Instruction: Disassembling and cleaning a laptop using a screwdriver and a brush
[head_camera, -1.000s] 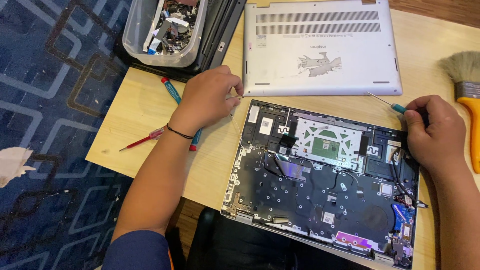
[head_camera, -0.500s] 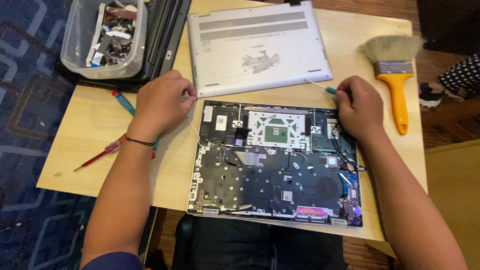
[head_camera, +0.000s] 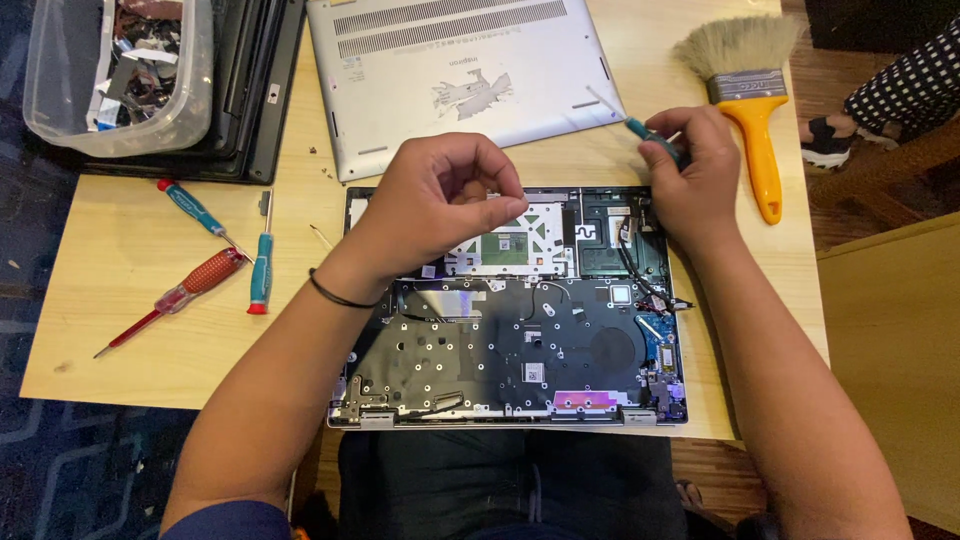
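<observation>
Two hands over one opened laptop (head_camera: 520, 340): left (head_camera: 440, 200) pinched empty, right (head_camera: 690, 165) gripping one screwdriver (head_camera: 640, 127).

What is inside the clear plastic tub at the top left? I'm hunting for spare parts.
The clear plastic tub holds a jumble of flat ribbon cables and small dark parts. What lies lower in the pile is covered.

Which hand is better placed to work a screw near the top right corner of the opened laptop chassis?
Probably the right hand: it grips the thin teal-handled screwdriver beside that corner of the opened black laptop chassis. The left hand hovers over the middle, fingers pinched, no tool visible.
</observation>
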